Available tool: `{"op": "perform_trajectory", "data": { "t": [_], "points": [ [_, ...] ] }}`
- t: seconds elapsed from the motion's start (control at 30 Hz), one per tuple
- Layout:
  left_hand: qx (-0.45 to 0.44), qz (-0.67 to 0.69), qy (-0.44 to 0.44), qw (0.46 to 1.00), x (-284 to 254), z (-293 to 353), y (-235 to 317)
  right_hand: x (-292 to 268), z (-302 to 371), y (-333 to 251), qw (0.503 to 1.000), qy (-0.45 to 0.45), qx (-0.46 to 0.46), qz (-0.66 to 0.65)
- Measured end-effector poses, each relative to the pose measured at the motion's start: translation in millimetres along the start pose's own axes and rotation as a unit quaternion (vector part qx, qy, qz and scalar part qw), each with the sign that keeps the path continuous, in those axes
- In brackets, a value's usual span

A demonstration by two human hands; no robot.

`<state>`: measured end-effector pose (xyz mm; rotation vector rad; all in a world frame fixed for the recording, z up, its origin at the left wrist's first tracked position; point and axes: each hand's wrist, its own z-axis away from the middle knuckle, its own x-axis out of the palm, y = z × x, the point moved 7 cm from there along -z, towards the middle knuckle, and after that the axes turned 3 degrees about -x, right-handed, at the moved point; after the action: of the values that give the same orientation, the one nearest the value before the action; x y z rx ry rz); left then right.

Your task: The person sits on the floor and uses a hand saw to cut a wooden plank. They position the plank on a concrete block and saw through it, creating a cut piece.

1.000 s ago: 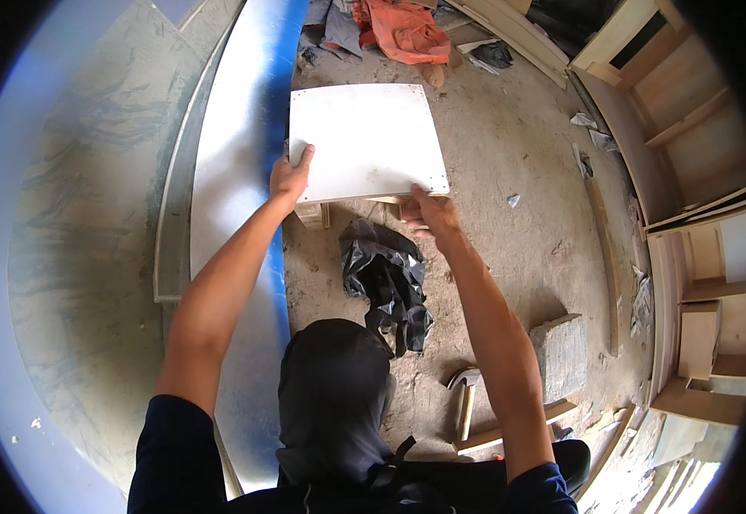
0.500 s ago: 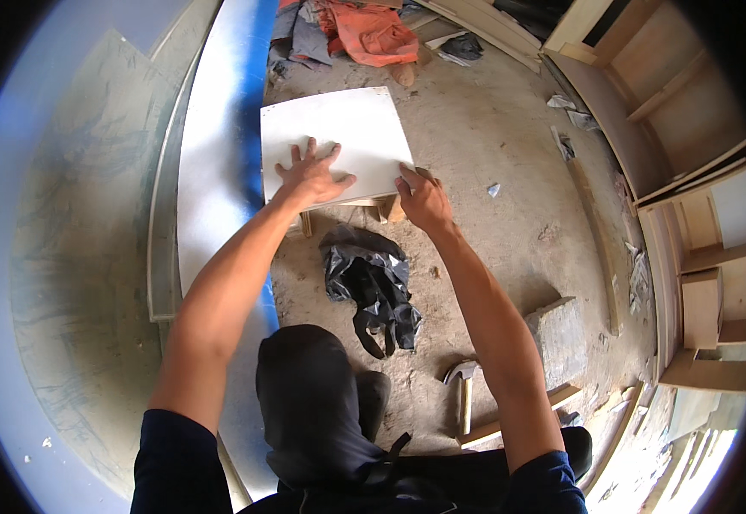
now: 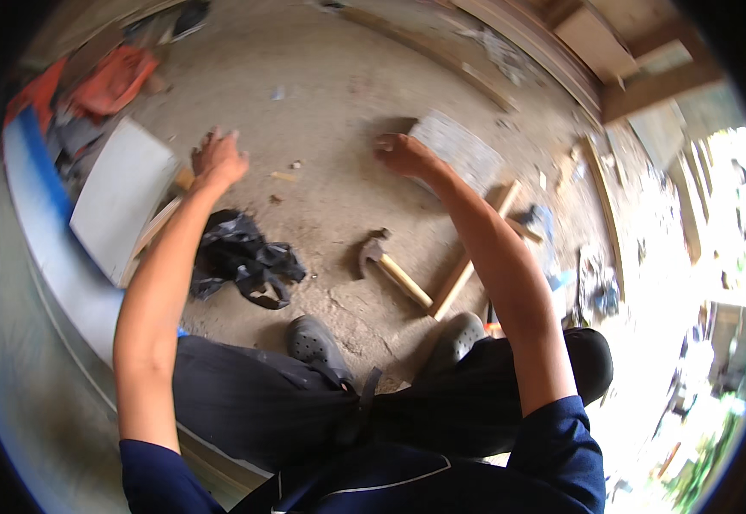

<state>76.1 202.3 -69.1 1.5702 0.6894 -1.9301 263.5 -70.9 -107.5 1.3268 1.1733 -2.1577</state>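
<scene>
We judge reaching step; left hand at ten o'clock, fingers apart, near white board at nine; right hand by grey block at one, blurred, closure we cannot tell; next move likely calls for firm grip

A bare floor, brown-grey, rough and dusty, spreads across the view. Open-fronted wooden furniture stands at the upper right. Strong daylight floods the right side, bleaching much of it white; greenery shows at the lower right. The left is dimmer, with a grey-green surface; whether it is a wall is unclear.
</scene>
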Motion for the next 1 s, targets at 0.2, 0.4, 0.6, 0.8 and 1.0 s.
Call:
{"op": "perform_trajectory", "data": {
  "t": [0.2,0.4,0.6,0.8,1.0],
  "points": [
    [0.25,0.125,-0.136,0.951,41.6,76.5,275.9,13.8,184.0,231.5,0.981,-0.022,0.109,0.161],
    [0.381,0.204,-0.303,0.849,128.9,213.1,412.1,72.8,351.6,323.6,0.929,-0.086,0.359,0.035],
    [0.347,0.193,-0.285,0.872,193.9,280.3,410.6,73.8,307.9,261.2,0.869,-0.072,0.43,-0.236],
    [0.241,0.219,-0.263,0.908,206.8,257.7,422.1,1.8,267.9,283.7,0.914,0.071,0.399,-0.011],
    [0.145,0.296,-0.275,0.903,176.3,207.7,403.7,-6.5,248.2,286.8,0.876,0.09,0.404,0.25]
  ]
}}
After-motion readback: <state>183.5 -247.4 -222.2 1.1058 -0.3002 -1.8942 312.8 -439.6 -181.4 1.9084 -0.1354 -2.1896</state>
